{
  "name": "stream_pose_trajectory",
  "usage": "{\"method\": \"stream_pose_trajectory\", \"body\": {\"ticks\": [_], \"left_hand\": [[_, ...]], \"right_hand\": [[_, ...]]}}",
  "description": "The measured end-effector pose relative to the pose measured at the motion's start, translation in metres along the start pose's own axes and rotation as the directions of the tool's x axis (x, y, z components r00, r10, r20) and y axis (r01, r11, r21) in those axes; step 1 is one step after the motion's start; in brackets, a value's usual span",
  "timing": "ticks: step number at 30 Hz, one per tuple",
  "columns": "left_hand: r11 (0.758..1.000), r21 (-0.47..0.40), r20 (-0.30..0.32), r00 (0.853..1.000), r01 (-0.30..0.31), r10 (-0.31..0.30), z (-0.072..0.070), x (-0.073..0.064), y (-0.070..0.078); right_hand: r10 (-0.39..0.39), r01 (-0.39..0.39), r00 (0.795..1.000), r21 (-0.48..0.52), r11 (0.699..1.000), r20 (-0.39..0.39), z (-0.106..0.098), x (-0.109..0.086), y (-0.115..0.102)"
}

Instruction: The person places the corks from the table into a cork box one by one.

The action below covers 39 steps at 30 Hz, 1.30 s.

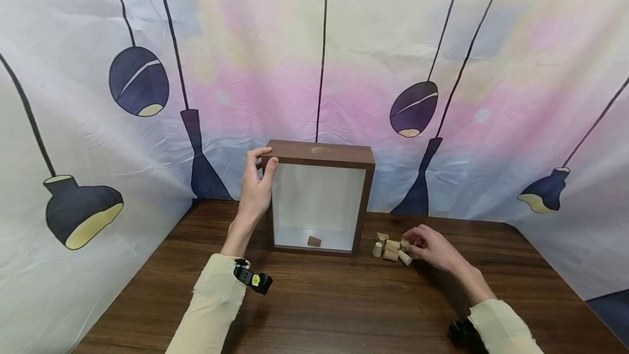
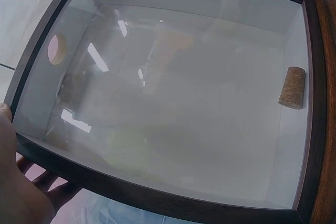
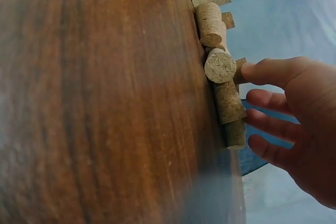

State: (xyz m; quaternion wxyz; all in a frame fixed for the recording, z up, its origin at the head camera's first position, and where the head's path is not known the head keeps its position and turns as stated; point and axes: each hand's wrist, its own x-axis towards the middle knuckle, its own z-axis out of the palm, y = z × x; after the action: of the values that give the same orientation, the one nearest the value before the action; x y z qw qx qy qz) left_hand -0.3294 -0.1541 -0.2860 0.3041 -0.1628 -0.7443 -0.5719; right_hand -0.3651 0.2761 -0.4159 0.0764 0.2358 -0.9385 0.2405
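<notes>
A brown wooden shadow box [image 1: 319, 153] with a clear front and white inside stands upright on the table. My left hand [image 1: 256, 193] grips its upper left corner, thumb on the front edge and fingers over the top and side. One cork [image 2: 293, 87] lies on the box floor behind the clear front. A round hole [image 1: 320, 150] is in the box's top. Right of the box lies a pile of several corks [image 1: 391, 251]. My right hand [image 1: 434, 247] is at the pile's right side; in the right wrist view, its thumb touches a cork [image 3: 240, 71], fingers spread apart.
The dark wooden table [image 1: 314, 299] runs back to a cloth backdrop [image 1: 275, 70] printed with hanging lamps. The box stands near the table's back edge. Wrist cameras [image 1: 253, 278] are strapped over both sleeves.
</notes>
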Motion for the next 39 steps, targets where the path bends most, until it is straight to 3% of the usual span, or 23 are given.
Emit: {"method": "stream_pose_trajectory", "body": {"ticks": [23, 39], "left_hand": [[1.000, -0.001, 0.003, 1.000, -0.004, 0.004, 0.001, 0.000, -0.001], [1.000, -0.003, -0.002, 1.000, 0.009, -0.009, 0.001, 0.000, 0.000]], "right_hand": [[0.029, -0.029, 1.000, 0.002, 1.000, 0.007, 0.000, 0.001, -0.001], [0.010, -0.010, 0.999, -0.003, 1.000, -0.046, -0.022, 0.006, -0.020]]}}
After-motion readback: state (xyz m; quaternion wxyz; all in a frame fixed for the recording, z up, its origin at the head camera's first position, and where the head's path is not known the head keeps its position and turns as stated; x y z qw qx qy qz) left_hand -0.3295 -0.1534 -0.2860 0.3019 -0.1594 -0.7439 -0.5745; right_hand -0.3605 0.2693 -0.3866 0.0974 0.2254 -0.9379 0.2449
